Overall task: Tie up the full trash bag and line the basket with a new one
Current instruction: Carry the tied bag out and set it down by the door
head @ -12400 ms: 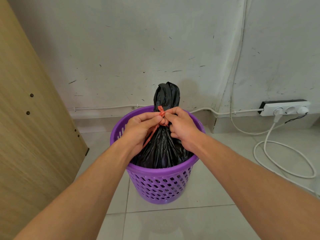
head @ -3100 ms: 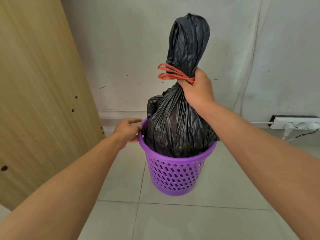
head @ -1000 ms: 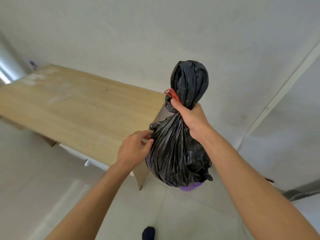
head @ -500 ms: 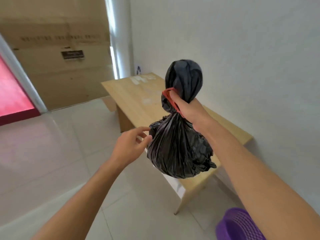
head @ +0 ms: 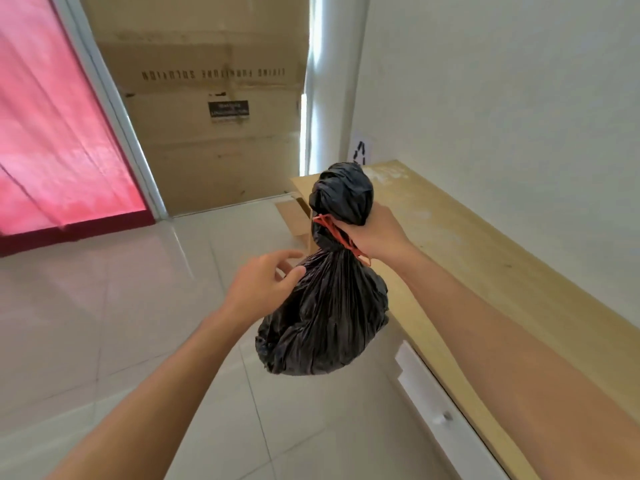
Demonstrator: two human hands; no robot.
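The black trash bag is hanging in mid-air above the tiled floor, cinched at the neck by a red tie. The right hand is gripping that neck with fingers curled tight around it, while the left hand is resting loosely spread fingertips against the bag's side, holding nothing. A wooden table is standing just beside the bag along the white wall, with a big cardboard box and a red curtain farther off.

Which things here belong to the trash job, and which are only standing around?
Part of the job:
trash bag
red tie
right hand gripping its neck
left hand touching its side

Standing around:
wooden table
cardboard box
red curtain
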